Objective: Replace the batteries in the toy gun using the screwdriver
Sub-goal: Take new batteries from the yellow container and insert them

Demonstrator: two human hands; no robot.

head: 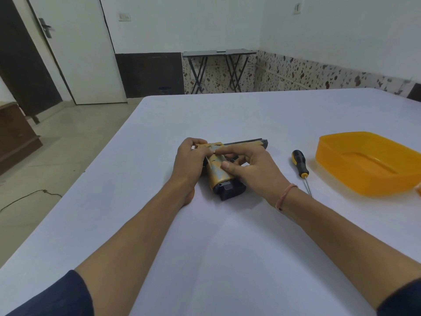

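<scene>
- The step in hand looks like working the battery cover on the grip of the toy gun (219,179). No batteries show, and I cannot tell whether a screw still holds the cover.
- To do it well, keep the gun flat on the worktop (227,236) and pin its rear end so the body does not twist. Pry only at the seam and with light force, since a cover that will not lift probably still has its screw in.
- The screwdriver (300,164) lies untouched on the worktop, near the right-hand fingers on their outer side, with its shaft towards the person. It may well be needed next.
- The left hand (189,160) grips the rear of the gun, its fingers (200,142) curled over the top edge.
- The right hand (255,172) holds the grip. The index finger stretches across towards the left fingers, nearly touching them, the thumb presses on the grip's flat side, and the other fingers are bent by the trigger.
- The gun lies directly under both sets of fingers, with its barrel pointing away past the right ones.
- An orange tray (335,174) sits beyond the screwdriver, well apart from the fingers.
</scene>
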